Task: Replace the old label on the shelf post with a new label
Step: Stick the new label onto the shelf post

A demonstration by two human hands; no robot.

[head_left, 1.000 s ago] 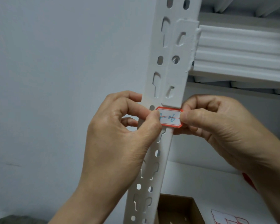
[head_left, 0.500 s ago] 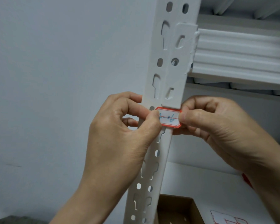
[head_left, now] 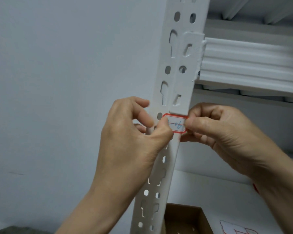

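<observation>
Red-edged label [head_left: 176, 124] sat on the white shelf post [head_left: 181, 78]. The left hand [head_left: 134, 144], fingers curled, pinched its left end with the thumb; the right hand [head_left: 227, 132] pinched its right end. The left pointer finger had pulled back from the thumb.

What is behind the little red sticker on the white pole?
The white shelf post is behind the red-edged label. The left hand and right hand each pinch one end, so what lies under those ends is hidden.
</observation>
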